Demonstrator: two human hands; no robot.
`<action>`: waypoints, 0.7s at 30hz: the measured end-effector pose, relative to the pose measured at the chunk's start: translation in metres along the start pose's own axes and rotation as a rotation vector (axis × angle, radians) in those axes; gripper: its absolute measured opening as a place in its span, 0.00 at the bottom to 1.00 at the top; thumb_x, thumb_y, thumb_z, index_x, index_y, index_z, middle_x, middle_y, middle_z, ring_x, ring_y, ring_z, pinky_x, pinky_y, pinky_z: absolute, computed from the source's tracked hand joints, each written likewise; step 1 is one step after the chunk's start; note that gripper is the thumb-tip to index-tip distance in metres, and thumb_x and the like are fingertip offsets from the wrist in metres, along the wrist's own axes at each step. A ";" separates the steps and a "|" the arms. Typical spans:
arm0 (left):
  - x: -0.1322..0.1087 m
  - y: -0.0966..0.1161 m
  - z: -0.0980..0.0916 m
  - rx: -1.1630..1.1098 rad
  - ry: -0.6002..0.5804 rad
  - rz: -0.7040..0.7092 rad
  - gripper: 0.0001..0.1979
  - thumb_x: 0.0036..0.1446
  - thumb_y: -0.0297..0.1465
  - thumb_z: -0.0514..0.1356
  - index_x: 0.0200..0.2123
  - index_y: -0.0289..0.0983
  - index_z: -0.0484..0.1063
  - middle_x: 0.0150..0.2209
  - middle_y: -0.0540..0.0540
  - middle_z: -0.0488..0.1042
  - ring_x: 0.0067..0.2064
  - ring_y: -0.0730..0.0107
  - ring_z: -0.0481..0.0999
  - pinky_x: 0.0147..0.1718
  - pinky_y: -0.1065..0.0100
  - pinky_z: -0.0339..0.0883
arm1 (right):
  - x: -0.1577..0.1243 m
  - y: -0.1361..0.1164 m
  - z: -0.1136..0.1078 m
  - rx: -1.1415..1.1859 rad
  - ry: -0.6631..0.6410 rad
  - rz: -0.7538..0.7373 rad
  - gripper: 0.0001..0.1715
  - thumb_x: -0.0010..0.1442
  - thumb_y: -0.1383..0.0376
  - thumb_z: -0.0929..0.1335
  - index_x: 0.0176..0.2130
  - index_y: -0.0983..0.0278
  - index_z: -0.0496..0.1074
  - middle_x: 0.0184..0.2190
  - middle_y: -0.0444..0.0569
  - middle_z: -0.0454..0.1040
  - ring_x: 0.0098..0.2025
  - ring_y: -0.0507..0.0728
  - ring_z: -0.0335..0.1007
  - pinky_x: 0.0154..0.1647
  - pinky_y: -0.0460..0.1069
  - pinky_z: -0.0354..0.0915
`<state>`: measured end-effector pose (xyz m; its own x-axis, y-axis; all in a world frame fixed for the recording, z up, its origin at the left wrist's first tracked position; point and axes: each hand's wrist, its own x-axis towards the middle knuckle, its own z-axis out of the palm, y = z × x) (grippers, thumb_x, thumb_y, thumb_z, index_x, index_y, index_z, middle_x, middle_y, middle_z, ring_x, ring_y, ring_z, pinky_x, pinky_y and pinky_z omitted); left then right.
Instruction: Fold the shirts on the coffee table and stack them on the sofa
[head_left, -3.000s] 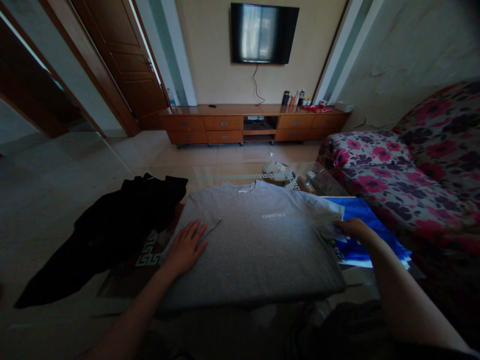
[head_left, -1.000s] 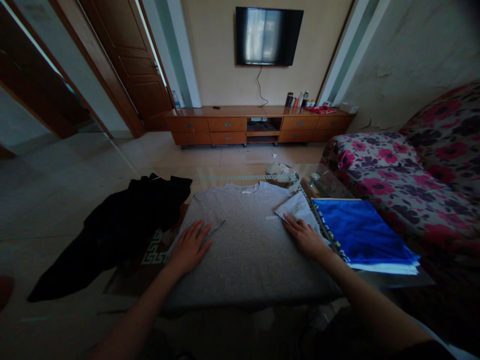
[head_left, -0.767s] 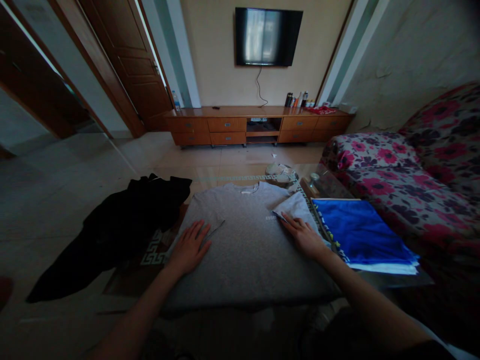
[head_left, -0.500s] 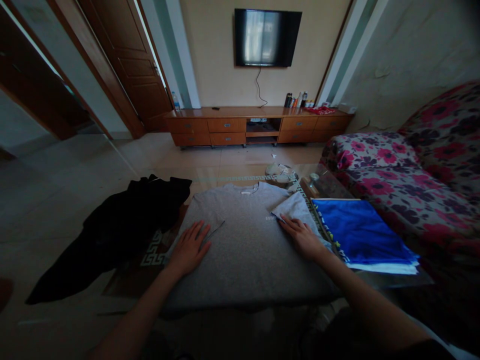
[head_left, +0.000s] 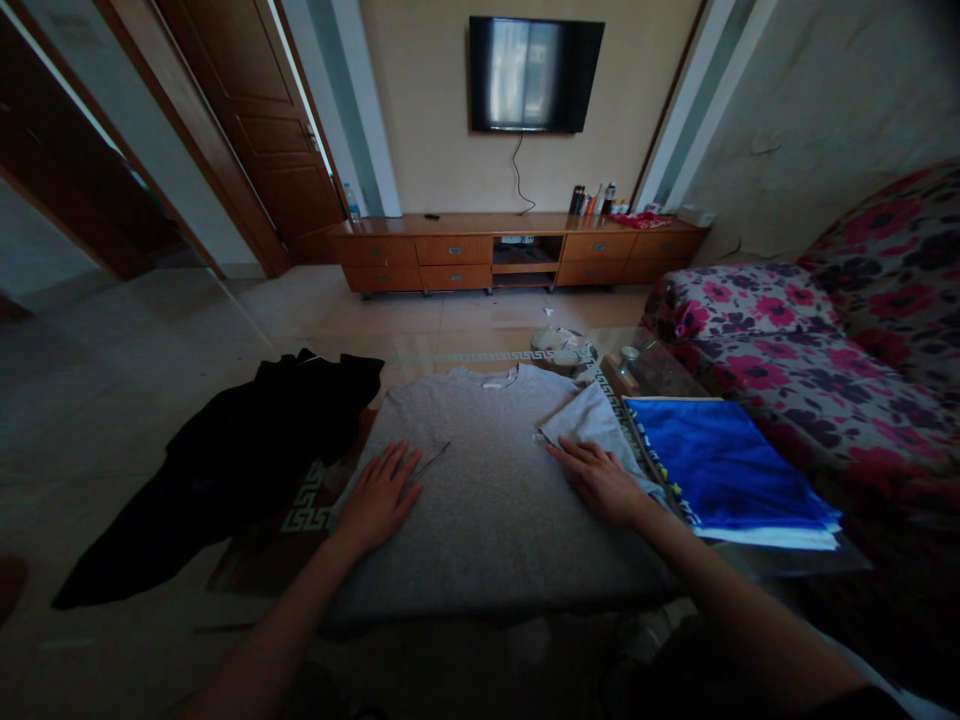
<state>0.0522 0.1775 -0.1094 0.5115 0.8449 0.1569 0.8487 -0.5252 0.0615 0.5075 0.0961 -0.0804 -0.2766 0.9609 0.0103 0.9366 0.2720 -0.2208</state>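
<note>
Grey T-shirt (head_left: 487,510) lies flat, front up, on the low glass table (head_left: 300,505), with its collar at the far side and its hem at the near edge, between a black garment (head_left: 240,450) on the left and a folded blue cloth (head_left: 720,460) on the right. The near hem fades into shadow, and the small things on the table's far right corner are too dim to name. The chest lettering is now hidden under the right sleeve (head_left: 589,418), which is turned in over the body. Three seconds ago that sleeve lay spread out over the blue cloth with the right hand at its end and the lettering in full view; half a second ago part of the print still showed. The right hand (head_left: 600,480) has since slid a little to the left and lies palm down on the sleeve's near edge, fingers straight and together, grasping nothing. The left hand (head_left: 377,497) has not moved: it rests flat on the shirt's left side beside a crease, fingers spread and released.
</note>
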 end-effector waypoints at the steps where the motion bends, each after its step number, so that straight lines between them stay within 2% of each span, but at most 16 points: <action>1: 0.000 0.000 0.000 0.003 -0.002 0.001 0.30 0.70 0.48 0.47 0.71 0.43 0.58 0.73 0.42 0.55 0.73 0.52 0.54 0.69 0.48 0.51 | 0.001 0.006 -0.004 0.078 0.042 -0.005 0.35 0.72 0.61 0.56 0.74 0.51 0.49 0.71 0.49 0.59 0.68 0.65 0.59 0.63 0.64 0.62; 4: 0.000 0.001 -0.002 0.007 -0.007 0.007 0.31 0.71 0.48 0.46 0.71 0.43 0.57 0.73 0.41 0.55 0.73 0.53 0.53 0.69 0.48 0.50 | 0.004 0.034 -0.013 0.217 0.285 0.126 0.34 0.73 0.59 0.53 0.74 0.62 0.50 0.64 0.58 0.68 0.64 0.64 0.66 0.64 0.62 0.63; 6: 0.000 0.002 -0.003 0.010 -0.019 0.008 0.31 0.71 0.48 0.46 0.71 0.42 0.57 0.73 0.40 0.54 0.73 0.52 0.52 0.69 0.48 0.50 | 0.003 0.051 -0.012 0.173 0.418 0.260 0.35 0.73 0.58 0.52 0.73 0.67 0.50 0.63 0.62 0.69 0.64 0.65 0.65 0.64 0.62 0.63; 7: 0.000 0.002 -0.004 0.011 -0.022 0.006 0.31 0.71 0.47 0.46 0.71 0.42 0.57 0.73 0.40 0.54 0.73 0.51 0.52 0.69 0.48 0.50 | 0.001 0.057 -0.009 0.122 0.434 0.292 0.36 0.73 0.57 0.53 0.73 0.70 0.50 0.64 0.64 0.66 0.67 0.66 0.63 0.66 0.63 0.62; 10: 0.001 0.002 -0.005 0.011 -0.021 0.006 0.31 0.71 0.47 0.47 0.71 0.42 0.58 0.73 0.40 0.55 0.73 0.52 0.53 0.69 0.48 0.51 | -0.006 0.059 0.009 -0.060 0.322 0.237 0.39 0.73 0.53 0.55 0.73 0.72 0.49 0.72 0.65 0.52 0.74 0.66 0.47 0.71 0.62 0.53; 13: 0.001 0.002 -0.006 0.009 -0.023 0.004 0.31 0.71 0.48 0.47 0.71 0.42 0.57 0.73 0.40 0.54 0.73 0.52 0.53 0.69 0.48 0.51 | -0.013 0.051 0.027 -0.169 0.208 0.236 0.41 0.73 0.48 0.55 0.74 0.66 0.48 0.75 0.60 0.43 0.77 0.66 0.35 0.73 0.64 0.48; 17: 0.001 0.003 -0.005 0.005 -0.032 -0.002 0.31 0.71 0.48 0.46 0.71 0.42 0.57 0.73 0.40 0.54 0.73 0.51 0.52 0.69 0.48 0.51 | -0.015 0.042 0.027 -0.201 0.135 0.288 0.41 0.71 0.42 0.56 0.74 0.55 0.50 0.77 0.54 0.39 0.76 0.69 0.34 0.72 0.66 0.48; 21: 0.000 0.002 -0.003 -0.008 -0.023 0.000 0.31 0.71 0.48 0.46 0.71 0.42 0.57 0.73 0.40 0.54 0.73 0.51 0.52 0.69 0.47 0.50 | -0.003 0.035 0.012 -0.221 0.167 0.302 0.40 0.71 0.43 0.56 0.75 0.50 0.47 0.77 0.50 0.38 0.76 0.71 0.35 0.71 0.69 0.46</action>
<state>0.0535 0.1764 -0.1060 0.5142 0.8472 0.1338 0.8480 -0.5255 0.0691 0.5386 0.1021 -0.0994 0.0399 0.9894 0.1395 0.9990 -0.0369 -0.0238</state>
